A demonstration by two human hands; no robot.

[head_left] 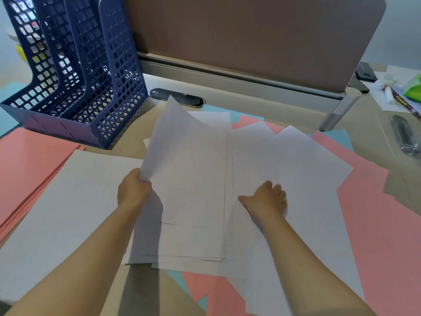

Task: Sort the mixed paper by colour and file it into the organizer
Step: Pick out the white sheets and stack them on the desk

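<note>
Sorting partly done, filing apparently not yet begun. A squared pink stack [27, 169] at the far left of the desk [262, 87], and beside it, partly over it, a larger white pile [68, 201]. In the middle, white sheets [196, 201] being gathered into a rough bundle, edges not yet aligned. Left hand [134, 190] pinching the left edge of the top white sheet [180, 151], that sheet lifted and curling up at its far corner. Right hand [268, 199] resting knuckles-up on the loose white sheets to the right, fingers bent; whether gripping a sheet or only pressing, cannot tell. Still unsorted: loose pink sheets [376, 224] and light blue sheets [339, 137] spread under and around the white ones, some blue corners showing at the near edge and at the far left too. Blue mesh organizer [95, 87] upright at the back left, with several slots; no filed paper visible in them, though the leftmost slots only partly in view through the mesh. By judgement, about half of the sorting left, and all of the filing.
</note>
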